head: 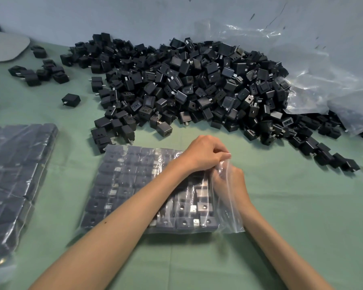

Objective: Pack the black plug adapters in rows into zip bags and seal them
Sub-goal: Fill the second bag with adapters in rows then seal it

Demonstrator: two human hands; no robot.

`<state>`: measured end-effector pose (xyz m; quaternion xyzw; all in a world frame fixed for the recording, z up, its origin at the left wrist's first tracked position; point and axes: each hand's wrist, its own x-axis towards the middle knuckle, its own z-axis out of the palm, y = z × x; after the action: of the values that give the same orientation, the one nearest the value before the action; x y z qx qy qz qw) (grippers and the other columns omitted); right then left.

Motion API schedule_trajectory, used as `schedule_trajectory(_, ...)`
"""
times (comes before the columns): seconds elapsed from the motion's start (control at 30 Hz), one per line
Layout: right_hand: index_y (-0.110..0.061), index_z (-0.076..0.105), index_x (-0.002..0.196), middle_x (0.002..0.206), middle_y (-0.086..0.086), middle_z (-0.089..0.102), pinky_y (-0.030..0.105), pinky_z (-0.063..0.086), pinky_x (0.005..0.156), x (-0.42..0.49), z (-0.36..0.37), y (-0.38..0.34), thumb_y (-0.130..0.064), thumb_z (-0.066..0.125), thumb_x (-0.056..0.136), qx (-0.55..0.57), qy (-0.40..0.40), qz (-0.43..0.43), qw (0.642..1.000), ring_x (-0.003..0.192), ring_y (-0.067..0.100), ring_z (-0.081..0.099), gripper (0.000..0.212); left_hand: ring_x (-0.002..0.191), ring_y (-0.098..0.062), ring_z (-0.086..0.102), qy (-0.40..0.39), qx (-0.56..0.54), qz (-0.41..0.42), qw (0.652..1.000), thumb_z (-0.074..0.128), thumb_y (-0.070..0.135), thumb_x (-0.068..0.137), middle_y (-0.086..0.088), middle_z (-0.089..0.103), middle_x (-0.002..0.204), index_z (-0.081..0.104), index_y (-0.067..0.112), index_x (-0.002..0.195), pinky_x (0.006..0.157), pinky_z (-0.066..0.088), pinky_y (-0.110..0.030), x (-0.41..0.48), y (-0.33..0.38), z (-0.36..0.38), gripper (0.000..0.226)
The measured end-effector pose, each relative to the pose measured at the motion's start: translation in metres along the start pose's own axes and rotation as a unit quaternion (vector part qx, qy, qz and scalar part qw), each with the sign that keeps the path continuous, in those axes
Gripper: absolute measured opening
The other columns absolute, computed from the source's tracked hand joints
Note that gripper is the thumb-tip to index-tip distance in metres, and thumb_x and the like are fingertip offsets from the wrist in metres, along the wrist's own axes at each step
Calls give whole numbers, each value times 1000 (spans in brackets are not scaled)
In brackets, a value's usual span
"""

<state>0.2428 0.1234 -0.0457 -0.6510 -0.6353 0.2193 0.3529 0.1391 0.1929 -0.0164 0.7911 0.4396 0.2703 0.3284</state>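
Our left hand [205,153] and right hand [232,182] both pinch the thin, slippery mouth of the filled zip bag [122,185], toward the front edge of the desk [302,227]. We judge it heavy and floppy, best gripped along the zip strip.

Black adapters [182,84], clear zip bag [147,185], green tablecloth [291,216].

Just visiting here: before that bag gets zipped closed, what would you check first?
1. The adapters in the zip bag lie in rows: ok.
2. The left hand pinches the bag's mouth: ok.
3. The right hand holds the mouth too: ok.
4. Open edge below the hands free of adapters: ok.
5. Zip strip already pressed closed: cannot tell.
6. The loose pile lies apart from the mouth: ok.
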Motion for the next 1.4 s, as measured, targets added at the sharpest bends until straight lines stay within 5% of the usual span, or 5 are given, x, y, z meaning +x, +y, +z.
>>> schedule_trajectory(0.33, -58, 64, 72, 71, 7, 69, 46, 55, 69, 5, -7, -10, -31, 60, 90, 90, -11, -9, 996, 68, 23, 65, 32, 91, -18, 59, 34, 104, -29, 994, 51, 35, 98, 3, 69, 100, 75, 23, 97, 84, 47, -36, -26, -22, -19, 27)
schedule_trajectory(0.83, -13, 61, 125, 128, 9, 61, 56, 38, 104, -6, -6, 3, -30, 48, 99, 350, -173, -39, 920, 124, 28, 54, 34, 82, -20, 62, -25, 157, -30, 987, 25, 47, 103, -6, 68, 85, 69, 10, 93, 72, 38, -30, -31, -16, -15, 58)
schedule_trajectory(1.07, -36, 68, 108, 113, -13, 68, 33, 48, 100, 18, -74, 3, -21, 62, 88, 31, -313, -25, 949, 109, 7, 63, 26, 148, -16, 9, -106, 320, 2, 942, 7, 54, 99, -2, 9, 162, 7, 13, 154, 120, 6, -39, -57, -15, -6, 68)
schedule_trajectory(1.23, -17, 70, 86, 88, 6, 72, 42, 54, 80, 88, -88, -43, -9, 49, 82, -189, 33, -45, 980, 87, 27, 65, 24, 149, -14, -2, -89, 337, 16, 937, 14, 59, 98, -4, 1, 163, 3, 10, 154, 121, -3, -39, -61, -18, -2, 75)
schedule_trajectory(1.4, -16, 56, 108, 99, 4, 61, 35, 47, 75, 117, 34, -102, -53, 58, 87, -294, -185, -116, 930, 92, 28, 58, 42, 145, -21, 14, -92, 331, 13, 939, 13, 57, 94, -11, 23, 156, 19, 8, 150, 121, 5, -38, -60, -16, -5, 75)
